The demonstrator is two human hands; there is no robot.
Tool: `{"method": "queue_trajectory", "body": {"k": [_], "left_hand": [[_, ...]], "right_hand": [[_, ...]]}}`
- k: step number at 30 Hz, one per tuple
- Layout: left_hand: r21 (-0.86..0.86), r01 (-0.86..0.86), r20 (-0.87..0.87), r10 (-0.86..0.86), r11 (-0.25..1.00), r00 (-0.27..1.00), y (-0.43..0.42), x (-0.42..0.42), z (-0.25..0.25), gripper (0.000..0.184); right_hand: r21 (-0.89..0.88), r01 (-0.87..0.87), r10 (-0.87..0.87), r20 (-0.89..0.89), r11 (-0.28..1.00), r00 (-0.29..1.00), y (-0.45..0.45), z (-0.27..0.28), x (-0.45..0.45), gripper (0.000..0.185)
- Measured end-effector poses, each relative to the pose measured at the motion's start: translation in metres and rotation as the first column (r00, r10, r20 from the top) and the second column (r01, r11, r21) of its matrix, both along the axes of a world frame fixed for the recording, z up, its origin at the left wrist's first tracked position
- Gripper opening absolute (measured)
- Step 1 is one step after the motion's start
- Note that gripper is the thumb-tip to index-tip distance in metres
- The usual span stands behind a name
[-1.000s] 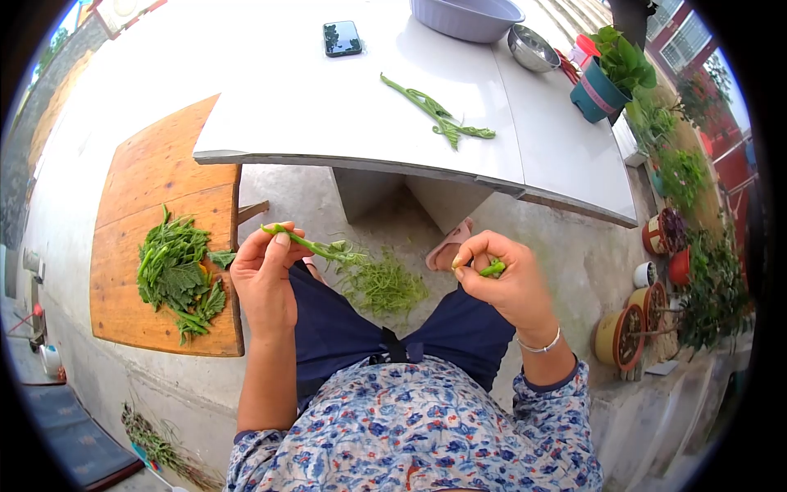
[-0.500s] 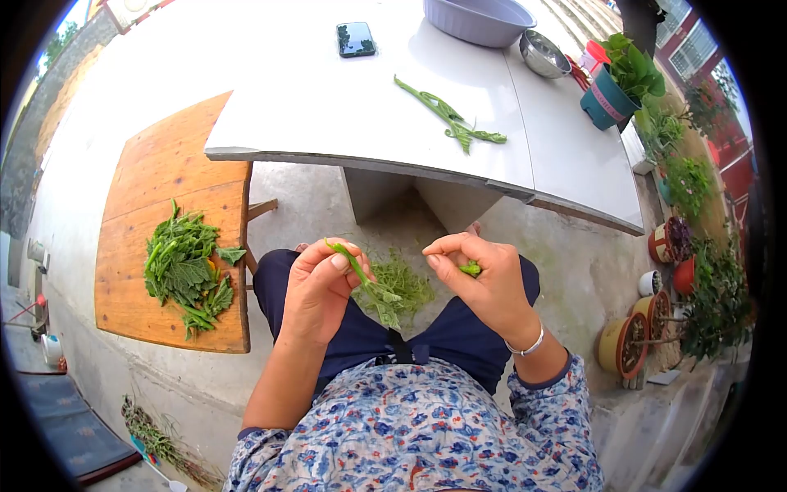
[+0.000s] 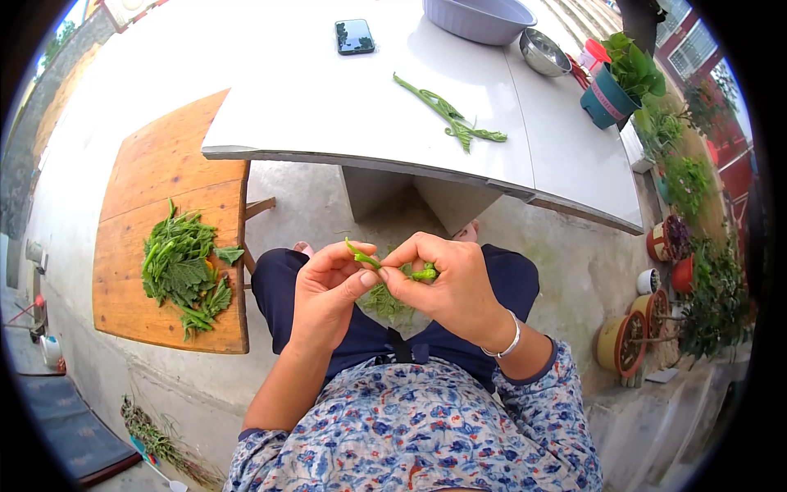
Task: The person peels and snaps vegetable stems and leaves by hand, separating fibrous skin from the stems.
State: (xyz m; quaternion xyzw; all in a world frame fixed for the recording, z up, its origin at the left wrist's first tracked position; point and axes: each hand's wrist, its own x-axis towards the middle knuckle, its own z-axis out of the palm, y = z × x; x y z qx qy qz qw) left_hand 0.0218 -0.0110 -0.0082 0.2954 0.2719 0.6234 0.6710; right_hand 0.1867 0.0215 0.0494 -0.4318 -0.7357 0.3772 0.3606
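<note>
Above my lap, my left hand [image 3: 328, 287] pinches a green leafy vine shoot [image 3: 361, 256] between thumb and fingers. Its tip sticks up over the fingers; the lower part is hidden by the hands. My right hand [image 3: 451, 279], with a bracelet at the wrist, has thumb and forefinger against the same shoot. Short green stem pieces [image 3: 425, 273] are held in its curled fingers. A pile of green shoots and leaves [image 3: 184, 266] lies on the wooden table [image 3: 164, 180] to the left. One long shoot [image 3: 447, 111] rests on the white table [image 3: 287, 107] ahead.
On the white table are a phone [image 3: 354, 37], a grey-purple basin [image 3: 479, 20], a steel bowl [image 3: 544, 53] and a potted plant [image 3: 611, 97]. Thin green scraps [image 3: 385, 305] lie on the floor between my feet. Flowerpots [image 3: 620, 344] stand at right.
My right hand has moved left to meet my left hand, and its fingertips now touch the shoot. The shoot's leafy lower end, visible before, is now hidden.
</note>
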Motion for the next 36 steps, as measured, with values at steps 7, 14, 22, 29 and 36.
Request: {"method": "queue_trajectory", "body": {"k": [7, 14, 22, 29, 36], "left_hand": [[-0.024, 0.097, 0.192, -0.091, 0.995, 0.977, 0.003, -0.001, -0.017, 0.015], [-0.008, 0.045, 0.067, -0.044, 0.999, 0.997, 0.001, 0.002, -0.011, 0.011], [0.027, -0.042, -0.081, 0.044, 0.999, 0.996, -0.001, 0.007, -0.009, 0.012], [-0.004, 0.063, 0.059, -0.063, 0.998, 0.996, 0.007, 0.002, -0.008, 0.014], [0.194, -0.006, -0.271, 0.059, 0.981, 0.961, 0.004, 0.0, 0.004, 0.017]], "right_hand": [[-0.169, -0.063, 0.051, -0.074, 0.984, 0.996, 0.001, 0.0, 0.004, 0.015], [-0.059, -0.073, 0.067, -0.095, 0.996, 0.993, 0.0, -0.004, 0.004, 0.01], [0.183, 0.008, -0.011, 0.014, 0.983, 1.0, -0.002, -0.01, -0.001, 0.015], [0.104, -0.028, 0.032, -0.043, 0.994, 0.999, -0.001, -0.005, 0.0, 0.012], [0.026, -0.074, 0.075, -0.038, 0.997, 0.996, -0.003, -0.001, 0.005, 0.01]]}}
